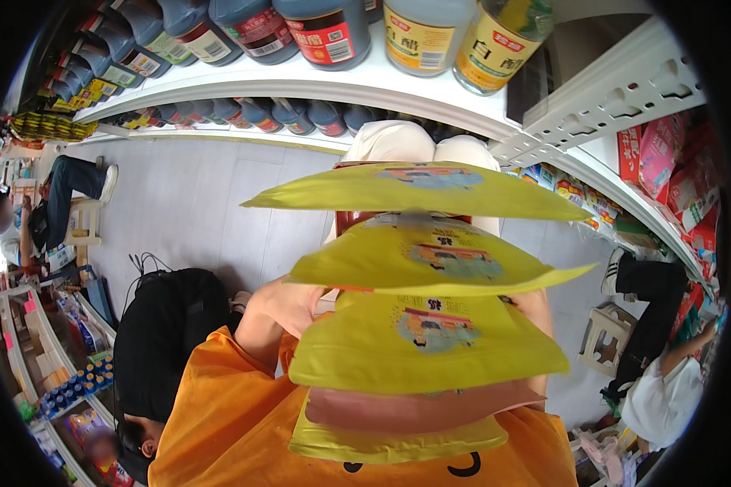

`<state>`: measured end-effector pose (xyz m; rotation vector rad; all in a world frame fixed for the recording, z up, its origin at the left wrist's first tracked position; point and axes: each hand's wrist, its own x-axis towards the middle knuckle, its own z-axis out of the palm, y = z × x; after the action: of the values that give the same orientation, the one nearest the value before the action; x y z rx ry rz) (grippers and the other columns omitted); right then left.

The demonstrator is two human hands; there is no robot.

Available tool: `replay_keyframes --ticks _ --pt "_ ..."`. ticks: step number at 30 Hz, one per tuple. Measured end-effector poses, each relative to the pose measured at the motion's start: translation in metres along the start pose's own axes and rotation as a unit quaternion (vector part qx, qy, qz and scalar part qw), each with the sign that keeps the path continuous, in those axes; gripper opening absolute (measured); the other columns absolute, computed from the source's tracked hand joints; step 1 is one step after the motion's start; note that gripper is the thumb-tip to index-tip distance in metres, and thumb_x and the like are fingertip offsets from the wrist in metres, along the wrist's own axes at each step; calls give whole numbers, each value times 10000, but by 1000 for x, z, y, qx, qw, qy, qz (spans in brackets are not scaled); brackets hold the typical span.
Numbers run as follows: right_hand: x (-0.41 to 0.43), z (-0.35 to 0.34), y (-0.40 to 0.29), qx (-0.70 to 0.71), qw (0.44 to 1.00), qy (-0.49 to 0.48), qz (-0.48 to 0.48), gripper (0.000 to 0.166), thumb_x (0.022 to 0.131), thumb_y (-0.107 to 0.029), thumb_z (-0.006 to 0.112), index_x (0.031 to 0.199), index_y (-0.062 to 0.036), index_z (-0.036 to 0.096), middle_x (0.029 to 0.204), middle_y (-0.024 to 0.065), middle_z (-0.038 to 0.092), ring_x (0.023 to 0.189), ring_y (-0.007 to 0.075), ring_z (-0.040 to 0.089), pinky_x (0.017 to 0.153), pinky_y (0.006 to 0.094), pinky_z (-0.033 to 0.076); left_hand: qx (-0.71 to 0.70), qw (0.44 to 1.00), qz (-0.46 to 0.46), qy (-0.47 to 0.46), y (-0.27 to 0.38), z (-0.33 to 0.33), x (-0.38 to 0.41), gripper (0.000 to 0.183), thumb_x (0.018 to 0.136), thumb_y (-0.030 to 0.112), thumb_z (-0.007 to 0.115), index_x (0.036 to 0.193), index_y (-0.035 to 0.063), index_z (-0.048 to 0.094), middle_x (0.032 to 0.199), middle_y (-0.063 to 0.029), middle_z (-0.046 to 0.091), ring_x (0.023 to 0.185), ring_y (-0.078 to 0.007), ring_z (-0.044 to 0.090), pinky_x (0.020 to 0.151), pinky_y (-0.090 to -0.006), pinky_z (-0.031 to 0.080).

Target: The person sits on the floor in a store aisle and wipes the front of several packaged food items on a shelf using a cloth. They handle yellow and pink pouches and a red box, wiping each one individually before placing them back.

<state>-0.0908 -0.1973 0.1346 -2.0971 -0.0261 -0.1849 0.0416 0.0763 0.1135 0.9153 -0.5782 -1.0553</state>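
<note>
Several yellow-green printed pouches (353,359) stand fanned in a row between my chest and my knees. A pink packet (414,411) sits among them, close to my orange shirt. My left hand (295,304) is at the left side of the pouches, its fingertips hidden behind them. Only a little of my right hand (530,304) shows at their right edge; its fingers are covered. Part of a dark red box-like object (345,224) shows beneath the pouches, near my white trousers (390,140).
A white shelf (341,82) with vinegar bottles (326,36) runs ahead, above a lower bottle row. Red packages (694,182) fill shelving at right. A person in black (164,341) bends close at my left. Other people are beside plastic stools (606,338) on both sides.
</note>
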Motion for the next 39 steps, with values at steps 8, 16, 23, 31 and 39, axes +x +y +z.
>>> replay_keyframes --ticks 8,16,23,31,39 --pt "8 15 6 -49 995 46 -79 265 727 -60 751 972 42 737 895 149 721 804 321 702 704 358 549 -35 991 -84 100 18 28 30 1031 723 667 796 1384 -74 519 1354 -193 604 1222 -298 604 977 -389 526" --pt "7 10 -5 63 993 100 -24 199 957 -148 657 960 38 729 765 123 668 636 234 608 596 330 477 2 1000 5 9 23 11 30 1141 806 880 426 1475 -44 393 1453 -187 517 1310 -287 553 980 -401 548" --pt "44 -23 -47 240 931 257 102 293 1010 -209 621 967 56 738 780 30 696 622 73 575 549 253 433 -56 988 91 108 56 47 82 854 997 671 361 1554 32 264 1516 -164 451 1352 -295 512 1087 -457 471" --pt "58 -17 -28 360 875 288 147 289 1008 -205 622 1006 61 737 851 48 712 688 59 586 616 226 451 -122 989 -61 49 24 38 56 683 838 23 772 1449 7 467 1357 -113 614 1245 -220 585 1050 -375 475" --pt "57 -45 -26 299 887 331 116 389 1050 -322 549 863 -19 706 766 33 678 663 65 593 601 206 453 -169 973 -113 112 16 51 42 630 827 -38 768 1405 4 519 1346 -114 630 1245 -218 590 1069 -377 469"
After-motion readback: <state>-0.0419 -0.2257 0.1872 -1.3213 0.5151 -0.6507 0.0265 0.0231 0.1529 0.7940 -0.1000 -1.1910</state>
